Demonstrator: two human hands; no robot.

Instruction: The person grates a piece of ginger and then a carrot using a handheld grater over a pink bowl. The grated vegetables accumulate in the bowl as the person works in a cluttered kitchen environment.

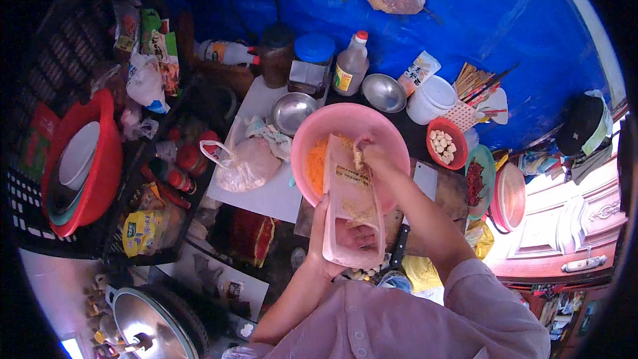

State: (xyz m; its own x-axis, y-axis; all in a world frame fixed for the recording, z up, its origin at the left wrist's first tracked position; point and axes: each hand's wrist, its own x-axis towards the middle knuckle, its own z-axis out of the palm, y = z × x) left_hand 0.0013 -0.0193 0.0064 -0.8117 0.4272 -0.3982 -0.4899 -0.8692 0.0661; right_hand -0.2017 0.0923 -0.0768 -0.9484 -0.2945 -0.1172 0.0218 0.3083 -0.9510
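Note:
A pink plastic hand grater (344, 199) leans with its far end inside a pink basin (396, 132). My left hand (323, 239) grips the near end, its fingers showing through the handle opening. At the far end, my right hand (381, 159) presses a small pale yellowish piece of food (358, 157) on the grater; the fingers partly hide it. Yellowish pulp clings around the metal teeth. Orange shreds (315, 164), which look like grated carrot, lie in the basin's left side.
A cutting board (446, 199) and a black-handled knife (400, 244) lie right of the grater. Peeled garlic fills a red bowl (443, 158); dried chillies lie in a green one (476, 184). Left are a tied plastic bag (249, 164) and a steel bowl (294, 113). Bottles stand behind.

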